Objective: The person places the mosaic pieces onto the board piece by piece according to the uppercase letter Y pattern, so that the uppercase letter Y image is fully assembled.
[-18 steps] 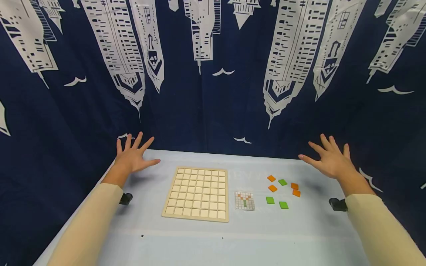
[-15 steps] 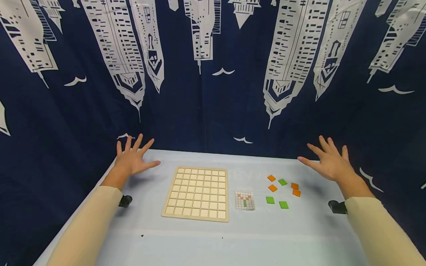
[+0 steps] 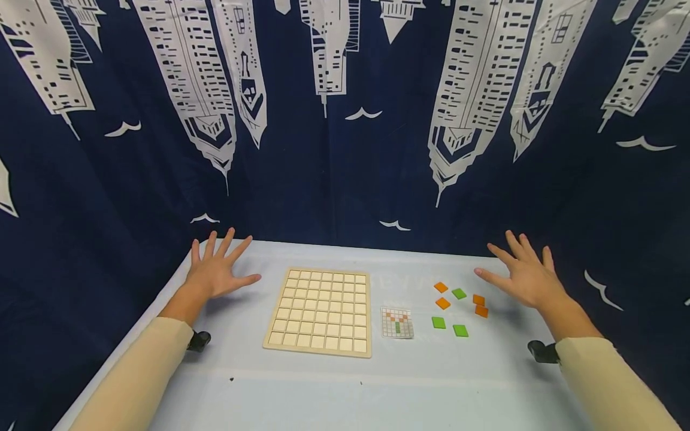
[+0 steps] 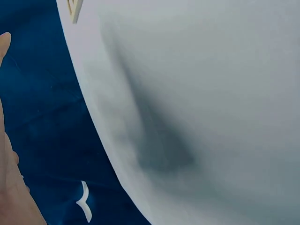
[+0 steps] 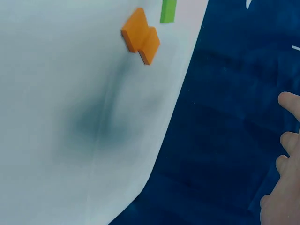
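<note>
My left hand (image 3: 212, 273) is raised over the table's far left part, fingers spread, holding nothing. A pale wooden grid board (image 3: 321, 313) lies to its right, flat on the table. Over the right part of the table hovers my right hand (image 3: 530, 276), fingers also spread and nothing in it. Nearest to it are orange square tiles (image 3: 481, 311), two of them touching, and a green tile (image 3: 459, 293). More orange and green tiles (image 3: 460, 330) lie loose toward the middle. Between board and tiles sits a small printed pattern card (image 3: 397, 323) with orange and green squares.
The white table (image 3: 302, 401) ends at a dark blue curtain (image 3: 323, 179) printed with white buildings. Small dark specks (image 3: 232, 379) mark the table's near part. A black wrist camera (image 3: 542, 352) sits on the right wrist, another (image 3: 199, 341) on the left.
Both hands have come down a little in the head view, and the right hand has shifted slightly left. The board, card and tiles stay in place on the table.
</note>
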Demonstrator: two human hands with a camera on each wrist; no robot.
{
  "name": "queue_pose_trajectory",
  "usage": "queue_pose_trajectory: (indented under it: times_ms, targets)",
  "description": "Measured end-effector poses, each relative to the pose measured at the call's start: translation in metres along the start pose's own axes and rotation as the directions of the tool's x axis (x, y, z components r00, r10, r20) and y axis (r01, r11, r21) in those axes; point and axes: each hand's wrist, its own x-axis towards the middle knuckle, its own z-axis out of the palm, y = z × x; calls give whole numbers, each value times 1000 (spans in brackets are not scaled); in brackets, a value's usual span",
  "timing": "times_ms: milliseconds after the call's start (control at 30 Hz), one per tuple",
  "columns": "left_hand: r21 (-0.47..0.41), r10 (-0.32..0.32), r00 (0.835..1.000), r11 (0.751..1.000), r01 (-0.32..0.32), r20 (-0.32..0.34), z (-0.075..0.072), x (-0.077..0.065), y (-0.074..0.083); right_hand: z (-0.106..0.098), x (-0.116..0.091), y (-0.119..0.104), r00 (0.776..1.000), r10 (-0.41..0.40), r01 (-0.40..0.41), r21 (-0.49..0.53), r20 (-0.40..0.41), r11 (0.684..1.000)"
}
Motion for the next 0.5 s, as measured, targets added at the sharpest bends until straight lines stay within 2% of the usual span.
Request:
queue_pose_trajectory:
  times_ms: [267,500]
  targets:
    - [-28,39,999,999,-40,-27,9,-12,10,8,-10,-10,999,-33,33,3,-15,999]
    - [-67,59,998,996,-61,-25,17,-25,20,20,-23,-16,995,-82,80,-23,-60,996]
